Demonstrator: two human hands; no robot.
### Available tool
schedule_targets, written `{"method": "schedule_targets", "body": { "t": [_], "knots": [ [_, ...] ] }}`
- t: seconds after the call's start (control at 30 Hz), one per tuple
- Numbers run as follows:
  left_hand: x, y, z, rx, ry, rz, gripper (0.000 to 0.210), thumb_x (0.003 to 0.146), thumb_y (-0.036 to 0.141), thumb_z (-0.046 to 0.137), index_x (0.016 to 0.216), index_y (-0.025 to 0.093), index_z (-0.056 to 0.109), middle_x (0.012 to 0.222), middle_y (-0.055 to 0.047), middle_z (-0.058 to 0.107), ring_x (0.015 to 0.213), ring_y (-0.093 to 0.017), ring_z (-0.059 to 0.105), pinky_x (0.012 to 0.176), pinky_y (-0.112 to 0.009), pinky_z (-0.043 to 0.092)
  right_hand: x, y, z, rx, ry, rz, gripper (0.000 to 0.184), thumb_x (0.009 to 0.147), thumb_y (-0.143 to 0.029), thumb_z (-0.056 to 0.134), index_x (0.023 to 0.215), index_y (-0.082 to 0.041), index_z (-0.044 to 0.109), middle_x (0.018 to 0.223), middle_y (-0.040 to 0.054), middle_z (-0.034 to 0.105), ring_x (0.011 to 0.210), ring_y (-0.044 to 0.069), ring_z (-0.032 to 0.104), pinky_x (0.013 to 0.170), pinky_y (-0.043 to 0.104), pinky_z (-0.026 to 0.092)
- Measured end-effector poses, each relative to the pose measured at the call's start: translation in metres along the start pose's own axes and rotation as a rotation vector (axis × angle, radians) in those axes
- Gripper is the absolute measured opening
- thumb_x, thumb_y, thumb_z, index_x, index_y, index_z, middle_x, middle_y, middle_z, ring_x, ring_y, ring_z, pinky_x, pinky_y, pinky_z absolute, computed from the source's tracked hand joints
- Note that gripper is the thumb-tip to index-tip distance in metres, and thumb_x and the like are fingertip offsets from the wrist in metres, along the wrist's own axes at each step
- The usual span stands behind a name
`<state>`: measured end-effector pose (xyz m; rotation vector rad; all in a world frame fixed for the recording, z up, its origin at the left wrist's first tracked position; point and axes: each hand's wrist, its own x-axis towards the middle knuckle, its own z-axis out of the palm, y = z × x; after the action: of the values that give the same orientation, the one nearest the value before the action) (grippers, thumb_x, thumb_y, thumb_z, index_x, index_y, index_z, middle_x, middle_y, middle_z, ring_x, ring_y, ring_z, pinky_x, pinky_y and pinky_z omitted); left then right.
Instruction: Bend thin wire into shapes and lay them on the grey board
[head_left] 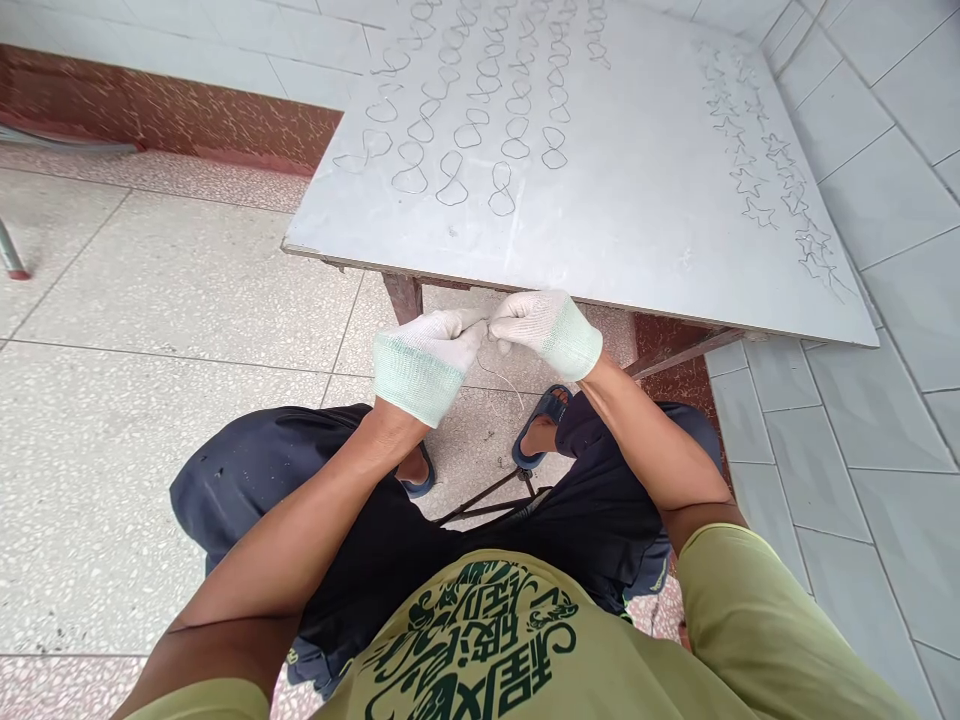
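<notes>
A thin wire (511, 384) dangles in a loose curve below my two gloved hands, in front of the table edge. My left hand (433, 358), in a white knit glove with a pale green cuff, pinches the wire between thumb and fingers. Close against it, my right hand (546, 326), gloved the same way, is also closed on the wire with its fingertips. The short stretch between the fingertips is mostly hidden. On the grey tabletop (622, 220) beyond lie rows of wire figure-eights (501, 188), with wire stars (757, 212) toward the right side.
A wooden table leg (403, 296) stands under the front edge. My slippered feet (541, 430) rest on the speckled floor (172, 480), by a dark metal stool frame (517, 486). Tiled wall (900, 420) borders the right side. A metal leg (11, 252) shows at far left.
</notes>
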<state>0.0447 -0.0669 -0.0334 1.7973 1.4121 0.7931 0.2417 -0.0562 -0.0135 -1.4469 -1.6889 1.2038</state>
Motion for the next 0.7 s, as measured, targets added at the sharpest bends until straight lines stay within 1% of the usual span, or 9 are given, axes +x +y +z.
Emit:
{"method": "schedule_targets", "body": {
  "t": [0.1, 0.17, 0.2, 0.23, 0.3, 0.37, 0.43, 0.53, 0.7],
  "knots": [
    [-0.001, 0.007, -0.001, 0.059, 0.020, -0.029, 0.045, 0.112, 0.037, 0.056, 0.069, 0.026, 0.066, 0.064, -0.001, 0.054, 0.071, -0.020, 0.055, 0.067, -0.037, 0.038, -0.002, -0.004, 0.007, 0.071, 0.042, 0.016, 0.028, 0.091, -0.019, 0.071, 0.064, -0.024, 0.070, 0.071, 0.0000, 0.080, 0.074, 0.016, 0.073, 0.080, 0.030, 0.059],
    [0.001, 0.008, -0.001, 0.126, 0.037, -0.050, 0.046, 0.111, 0.036, 0.056, 0.067, 0.026, 0.062, 0.060, -0.002, 0.049, 0.070, -0.022, 0.054, 0.067, -0.038, 0.038, -0.002, -0.008, 0.010, 0.117, 0.055, 0.015, 0.029, 0.092, -0.018, 0.072, 0.063, -0.024, 0.070, 0.070, -0.0003, 0.079, 0.073, 0.016, 0.073, 0.080, 0.029, 0.059],
    [0.002, 0.008, -0.001, 0.148, 0.043, -0.046, 0.044, 0.111, 0.035, 0.056, 0.069, 0.026, 0.066, 0.061, -0.003, 0.053, 0.072, -0.023, 0.058, 0.068, -0.038, 0.042, -0.002, -0.009, 0.010, 0.138, 0.053, 0.021, 0.030, 0.092, -0.017, 0.072, 0.063, -0.024, 0.070, 0.069, -0.0007, 0.078, 0.072, 0.016, 0.072, 0.079, 0.029, 0.059],
    [0.004, 0.008, -0.001, 0.155, 0.047, -0.025, 0.040, 0.110, 0.034, 0.056, 0.074, 0.026, 0.072, 0.064, -0.004, 0.060, 0.077, -0.024, 0.064, 0.072, -0.038, 0.047, -0.002, -0.010, 0.010, 0.158, 0.048, 0.035, 0.031, 0.092, -0.016, 0.072, 0.062, -0.024, 0.070, 0.067, -0.0013, 0.077, 0.071, 0.015, 0.071, 0.078, 0.029, 0.059],
    [0.006, 0.006, -0.001, 0.149, 0.043, 0.045, 0.034, 0.109, 0.032, 0.057, 0.092, 0.026, 0.086, 0.082, -0.006, 0.079, 0.095, -0.028, 0.075, 0.086, -0.039, 0.058, -0.001, -0.011, 0.009, 0.193, 0.031, 0.076, 0.032, 0.090, -0.013, 0.073, 0.061, -0.025, 0.068, 0.062, -0.0026, 0.073, 0.067, 0.014, 0.068, 0.075, 0.028, 0.058],
    [0.007, 0.003, -0.003, 0.156, 0.026, 0.107, 0.034, 0.109, 0.031, 0.059, 0.110, 0.028, 0.093, 0.100, -0.006, 0.089, 0.107, -0.030, 0.081, 0.099, -0.041, 0.062, 0.000, -0.012, 0.006, 0.221, 0.014, 0.112, 0.032, 0.088, -0.011, 0.074, 0.060, -0.025, 0.069, 0.058, -0.0035, 0.070, 0.063, 0.014, 0.065, 0.070, 0.027, 0.056],
    [0.007, 0.000, -0.004, 0.187, 0.003, 0.132, 0.035, 0.110, 0.032, 0.061, 0.116, 0.030, 0.095, 0.105, -0.006, 0.091, 0.107, -0.031, 0.083, 0.103, -0.043, 0.064, 0.000, -0.011, 0.005, 0.243, 0.011, 0.130, 0.031, 0.087, -0.010, 0.073, 0.059, -0.025, 0.070, 0.056, -0.0038, 0.069, 0.060, 0.013, 0.064, 0.066, 0.026, 0.054],
    [0.008, -0.008, -0.003, 0.193, 0.019, 0.141, 0.035, 0.113, 0.035, 0.062, 0.116, 0.033, 0.097, 0.102, -0.006, 0.092, 0.105, -0.032, 0.084, 0.101, -0.044, 0.065, 0.002, -0.009, 0.005, 0.271, 0.013, 0.135, 0.030, 0.085, -0.009, 0.072, 0.059, -0.025, 0.070, 0.056, -0.0040, 0.069, 0.060, 0.013, 0.064, 0.066, 0.025, 0.054],
    [0.010, -0.019, 0.005, 0.083, 0.027, 0.106, 0.032, 0.113, 0.037, 0.065, 0.114, 0.031, 0.097, 0.105, -0.006, 0.093, 0.109, -0.033, 0.085, 0.103, -0.045, 0.065, 0.004, 0.001, 0.008, 0.318, 0.012, 0.122, 0.024, 0.082, -0.013, 0.073, 0.062, -0.024, 0.073, 0.057, -0.0042, 0.071, 0.061, 0.013, 0.064, 0.066, 0.025, 0.054]
  ]
}}
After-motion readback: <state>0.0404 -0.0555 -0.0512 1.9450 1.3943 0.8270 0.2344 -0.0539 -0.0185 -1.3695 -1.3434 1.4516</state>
